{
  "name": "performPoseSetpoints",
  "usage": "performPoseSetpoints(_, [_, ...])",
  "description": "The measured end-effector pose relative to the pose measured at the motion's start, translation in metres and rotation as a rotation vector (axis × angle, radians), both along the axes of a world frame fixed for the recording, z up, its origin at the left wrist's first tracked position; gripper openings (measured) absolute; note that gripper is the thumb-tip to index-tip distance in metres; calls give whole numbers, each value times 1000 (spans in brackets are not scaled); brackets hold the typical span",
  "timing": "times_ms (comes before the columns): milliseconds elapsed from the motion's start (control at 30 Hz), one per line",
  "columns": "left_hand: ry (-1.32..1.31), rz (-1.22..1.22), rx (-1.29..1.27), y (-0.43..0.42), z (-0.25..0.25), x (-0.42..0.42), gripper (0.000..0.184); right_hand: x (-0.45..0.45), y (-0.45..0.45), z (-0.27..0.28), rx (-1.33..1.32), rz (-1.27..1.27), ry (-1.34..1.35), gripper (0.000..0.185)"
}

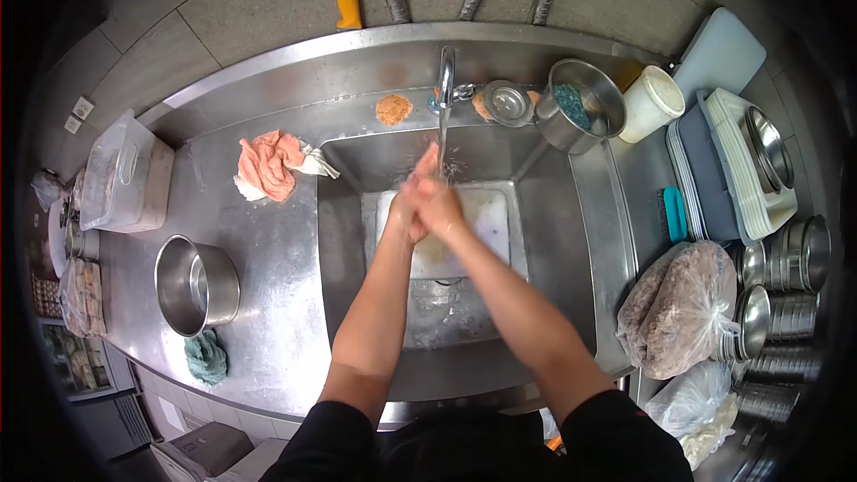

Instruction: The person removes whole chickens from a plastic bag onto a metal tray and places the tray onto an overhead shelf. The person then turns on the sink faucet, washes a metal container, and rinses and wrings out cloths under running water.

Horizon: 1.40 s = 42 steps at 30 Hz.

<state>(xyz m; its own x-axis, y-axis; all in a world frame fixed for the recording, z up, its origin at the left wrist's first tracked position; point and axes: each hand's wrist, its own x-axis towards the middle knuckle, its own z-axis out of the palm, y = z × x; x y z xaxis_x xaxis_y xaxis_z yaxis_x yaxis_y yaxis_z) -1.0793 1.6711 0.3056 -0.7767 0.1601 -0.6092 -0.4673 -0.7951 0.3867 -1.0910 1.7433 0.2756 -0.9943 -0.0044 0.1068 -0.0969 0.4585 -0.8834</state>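
Water runs from the tap [446, 71] onto my two hands, which are pressed together over the sink [553, 241]. My left hand [411, 200] points up toward the stream, its blurred fingers stretched out. Across it lies my right hand [440, 204], whose fingers are smeared by motion and partly hidden. Neither hand shows any object in it. Below them, a whitish rectangular board or tray [486, 223] lies in the sink. Droplets splash around the fingertips.
Left of the sink are a pink cloth [270, 165], a steel pot [198, 286] and a green cloth [206, 357]. A scouring pad [394, 110], a steel pot with green scourers [582, 107] and a white tub [652, 104] line the back. A teal brush [674, 214] is at right.
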Motion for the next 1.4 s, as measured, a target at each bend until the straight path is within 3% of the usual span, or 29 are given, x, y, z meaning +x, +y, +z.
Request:
performPoseSetpoints(33, [194,-119,72,-4,-29,-9,32,19,-1,7,6,1,-1,25])
performPoseSetpoints(100, [586,-355,205,-10,-90,-26,37,43,-5,37,90,57,478,27])
performPoseSetpoints(133, [586,-356,201,-8,-114,-31,37,42,-5,37,86,56,479,27])
performPoseSetpoints(200, [562,39,101,3,-144,-31,23,40,1,37,125,120,335,29])
performPoseSetpoints(233, [809,-77,999,10,-97,-27,19,33,-1,40,127,52,395,23])
performPoseSetpoints(267, [819,-81,997,16,-70,-24,19,23,1,44,126,53,405,23])
performPoseSetpoints(333, [217,262,-45,23,-48,-10,24,4,9,52,182,-43,289,21])
performPoseSetpoints(367, [189,127,-138,20,-47,-10,28,-7,17,48,417,-69,91,22])
performPoseSetpoints(400, [190,126,-137,19,-46,-11,28,-15,20,44,418,-71,91,22])
performPoseSetpoints(467, [361,106,228,18,-38,-11,31,-25,26,37,256,-230,-149,25])
performPoseSetpoints(533, [284,130,102,12,-35,-12,33,-29,31,19,256,-303,-22,28])
performPoseSetpoints(600, [267,-102,88,-1,-35,-18,35,-26,33,10,-1008,-68,-571,37])
performPoseSetpoints(667, [241,-74,-72,-1,-23,-20,37,-17,28,7,-1142,-72,-700,45])
performPoseSetpoints(733, [220,-50,-233,1,-18,-22,40,-23,25,-11,-748,-134,-410,42])
performPoseSetpoints(767, [226,-47,-371,1,-20,-21,46,-22,26,-10,-753,-137,-411,42])
performPoseSetpoints(800, [234,-44,-510,3,-21,-21,51,-25,30,-8,-528,-208,-364,39])
performPoseSetpoints(833, [238,-44,-513,7,-13,-15,51,-25,30,4,-302,-274,-313,37])
performPoseSetpoints(900, [125,47,-320,16,7,2,51,-18,26,36,-286,-241,-272,33])
performPoseSetpoints(933, [124,48,-321,15,3,2,51,-16,23,43,-266,-211,-236,29])
performPoseSetpoints(967, [228,79,-147,15,-7,0,46,-13,20,40,-265,-210,-237,29])
performPoseSetpoints(1000, [331,110,30,15,-15,-4,41,-11,18,38,-124,-141,114,28])
performPoseSetpoints(1033, [447,151,-9,18,-16,-12,41,-10,16,41,21,-69,467,27])
performPoseSetpoints(1067, [446,151,-2,23,-18,-16,41,-9,16,45,29,-69,466,27])
performPoseSetpoints(1133, [448,225,-89,30,-21,-20,29,-5,17,52,185,-223,328,28])
performPoseSetpoints(1167, [387,255,-98,28,-21,-20,18,-9,18,55,143,-227,246,31])
performPoseSetpoints(1200, [391,255,-100,27,-21,-23,18,-13,19,59,141,-227,250,31])
performPoseSetpoints(1267, [403,210,-112,25,-11,-26,13,-16,19,64,-42,-250,-52,36])
performPoseSetpoints(1400, [215,355,-282,30,17,-14,13,-23,17,68,16,-221,-150,39])
